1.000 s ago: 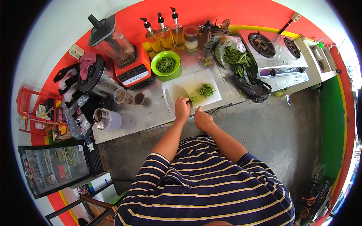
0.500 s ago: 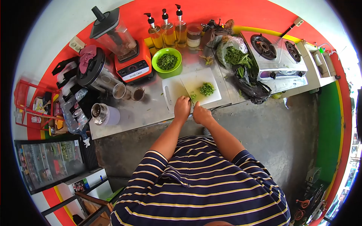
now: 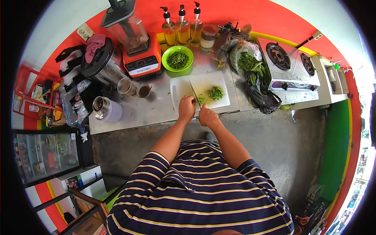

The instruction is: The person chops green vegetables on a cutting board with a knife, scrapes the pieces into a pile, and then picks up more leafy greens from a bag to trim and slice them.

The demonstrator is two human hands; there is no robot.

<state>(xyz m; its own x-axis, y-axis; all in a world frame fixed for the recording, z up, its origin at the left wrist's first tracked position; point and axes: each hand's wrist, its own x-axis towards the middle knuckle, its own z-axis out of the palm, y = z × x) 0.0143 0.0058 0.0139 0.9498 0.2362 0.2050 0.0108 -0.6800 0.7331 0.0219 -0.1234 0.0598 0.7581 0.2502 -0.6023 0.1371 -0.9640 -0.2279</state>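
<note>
On the metal counter lies a white cutting board (image 3: pixel 180 87), with a knife (image 3: pixel 194 91) slanting across its middle. My right hand (image 3: pixel 208 117) is closed round the knife's handle at the board's near edge. Just left of the blade, my left hand (image 3: pixel 187 108) has its fingers curled together; what they hold is hidden. A few cut greens (image 3: pixel 201 98) lie right beside the blade, close to my fingers. Farther right on the board sits a small pile of chopped greens (image 3: pixel 216 93). Behind the board, a lime-green bowl (image 3: pixel 189 65) holds more chopped greens.
An orange-red blender (image 3: pixel 141 62) stands back left, near two glasses and a steel-topped container (image 3: pixel 107 109). Several pump bottles (image 3: pixel 182 33) line the wall. To the right are a bag of leafy greens (image 3: pixel 246 58), a black plastic bag (image 3: pixel 261 96) and a gas stove (image 3: pixel 291 64).
The whole view has shifted slightly. My left hand has moved a little toward the board's left side, and the knife stays slanted across the board in my right hand.
</note>
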